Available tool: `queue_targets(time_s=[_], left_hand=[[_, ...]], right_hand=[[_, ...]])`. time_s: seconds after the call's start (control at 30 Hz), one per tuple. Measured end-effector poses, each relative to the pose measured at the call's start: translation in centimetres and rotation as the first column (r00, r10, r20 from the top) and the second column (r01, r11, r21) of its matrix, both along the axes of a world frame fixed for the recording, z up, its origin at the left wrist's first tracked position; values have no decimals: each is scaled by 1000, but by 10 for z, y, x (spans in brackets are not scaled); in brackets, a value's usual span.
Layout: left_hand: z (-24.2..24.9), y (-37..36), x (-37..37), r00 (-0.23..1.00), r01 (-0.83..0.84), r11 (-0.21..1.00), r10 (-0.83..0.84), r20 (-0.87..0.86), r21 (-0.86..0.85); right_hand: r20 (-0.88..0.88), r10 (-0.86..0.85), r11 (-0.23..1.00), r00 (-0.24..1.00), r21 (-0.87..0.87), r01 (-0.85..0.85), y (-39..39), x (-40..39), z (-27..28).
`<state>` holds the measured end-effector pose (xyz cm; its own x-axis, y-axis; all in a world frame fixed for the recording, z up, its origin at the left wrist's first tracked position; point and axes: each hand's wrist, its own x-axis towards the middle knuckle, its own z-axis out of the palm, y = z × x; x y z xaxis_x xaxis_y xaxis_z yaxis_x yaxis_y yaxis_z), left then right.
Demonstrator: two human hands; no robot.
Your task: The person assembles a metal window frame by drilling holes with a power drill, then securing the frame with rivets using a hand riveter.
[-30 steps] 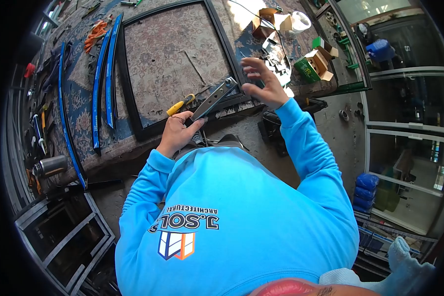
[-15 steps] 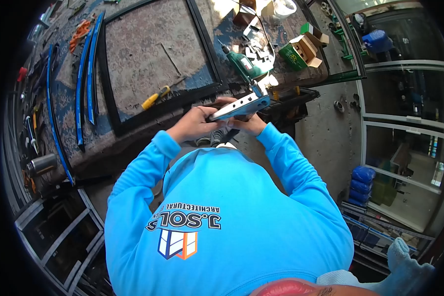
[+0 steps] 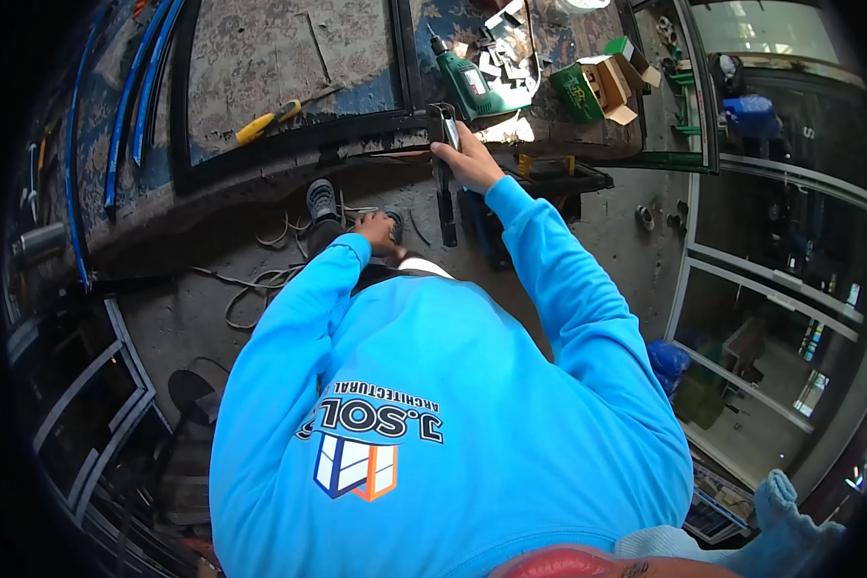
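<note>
My right hand is closed round a long, narrow metal strip, just off the near edge of the worktable. The strip points down toward the floor, dark along its lower part and shiny near the top. My left hand is low in front of my waist, its fingers loosely bent and apart, with nothing visible in them. Beyond my right hand, a green power drill lies on the table. A yellow-handled tool rests on the near side of a dark rectangular frame.
Small metal pieces lie beside the drill, near an open green box. Blue strips run along the left of the table. A loose cord is on the floor. Glazed frames stand at the right.
My left hand has let go of the metal strip and dropped toward my waist. My right hand has moved forward, and the strip has turned from slanting sideways to pointing down.
</note>
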<state>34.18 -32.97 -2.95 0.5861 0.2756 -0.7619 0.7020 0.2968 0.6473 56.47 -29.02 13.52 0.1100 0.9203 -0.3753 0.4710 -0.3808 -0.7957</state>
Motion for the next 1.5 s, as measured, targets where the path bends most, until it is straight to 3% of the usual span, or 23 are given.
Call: queue_targets(time_s=[0.03, 0.07, 0.1, 0.13, 0.17, 0.27, 0.43, 0.5, 0.6, 0.63, 0.73, 0.8, 0.87, 0.9, 0.97, 1.0, 1.07, 1.2, 1.27, 1.3, 1.37, 1.47, 1.5], left_hand=[[-4, 2, -1, 955, 293, 938, -279, -101, 184], [8, 3, 2, 957, 286, 940, -272, -100, 184], [19, 2, 8, 994, -66, 980, 82, 78, -188], [38, 2, 14, 879, -332, 754, 465, 103, -567], [58, 0, 18, 804, -333, 628, 579, 137, -703], [94, -4, 36, 779, -209, 600, 580, 240, -772], [126, -18, 63, 785, -224, 716, 535, 314, -661], [133, -25, 76, 763, -281, 748, 554, 334, -601], [140, -28, 88, 757, -325, 777, 556, 344, -540], [152, -25, 89, 741, -324, 736, 588, 324, -595], [173, -19, 97, 748, -350, 745, 587, 309, -567], [175, -23, 102, 774, -377, 787, 557, 302, -488], [164, -27, 109, 733, -557, 700, 667, 133, -447], [158, -29, 109, 728, -563, 695, 673, 129, -448], [148, -25, 105, 647, -452, 736, 659, 383, -503], [142, -25, 104, 648, -454, 732, 662, 376, -508], [129, -29, 101, 711, -509, 754, 640, 291, -416], [108, -22, 94, 798, -433, 825, 538, 270, -363], [111, -21, 90, 639, -373, 708, 665, 388, -600], [111, -17, 87, 640, -371, 714, 660, 394, -593], [124, -15, 77, 564, -281, 447, 793, 231, -849], [79, -31, 91, 478, -247, 437, 831, 283, -865], [75, -34, 87, 483, -246, 435, 830, 280, -866]], right_hand=[[24, 19, 1000, 1000, -12, -19, 5, 1, -3], [46, 36, 999, 998, -25, -35, 8, 1, -6], [47, 42, 999, 998, -29, -40, 10, 2, -11], [44, 46, 997, 998, -61, -43, 12, 3, -18], [42, 52, 995, 998, -90, -48, 16, 4, -23], [78, 89, 996, 993, -12, -89, 18, 7, -29], [194, 199, 970, 961, -179, -165, 39, 3, -13], [427, 348, 933, 835, -248, -262, 55, -6, -12], [324, 486, 851, 811, -384, -357, 73, -1, 3], [421, 456, 889, 784, -255, -381, 69, 4, -8], [458, 395, 915, 797, -275, -295, 69, -3, -21], [374, 377, 908, 848, -331, -258, 66, -3, -19], [305, 331, 912, 893, -346, -220, 64, 1, -33], [40, 221, 906, 975, -378, -189, 60, 3, -38], [117, 183, 945, 976, -294, -142, 46, 0, -34], [191, 123, 974, 974, -210, -82, 33, -2, -33], [280, 101, 967, 955, -252, -28, 26, -8, -27], [97, 94, 940, 991, -336, -56, 38, -10, -46], [96, 171, 906, 981, -407, -118, 43, -7, -31], [97, 168, 910, 981, -399, -116, 47, -4, -23], [323, 330, 873, 887, -463, -156, 45, 4, -3], [-216, 386, 640, 897, -637, -428, 93, 26, 41], [-315, 101, 722, 944, -629, -287, 99, 40, 44]])
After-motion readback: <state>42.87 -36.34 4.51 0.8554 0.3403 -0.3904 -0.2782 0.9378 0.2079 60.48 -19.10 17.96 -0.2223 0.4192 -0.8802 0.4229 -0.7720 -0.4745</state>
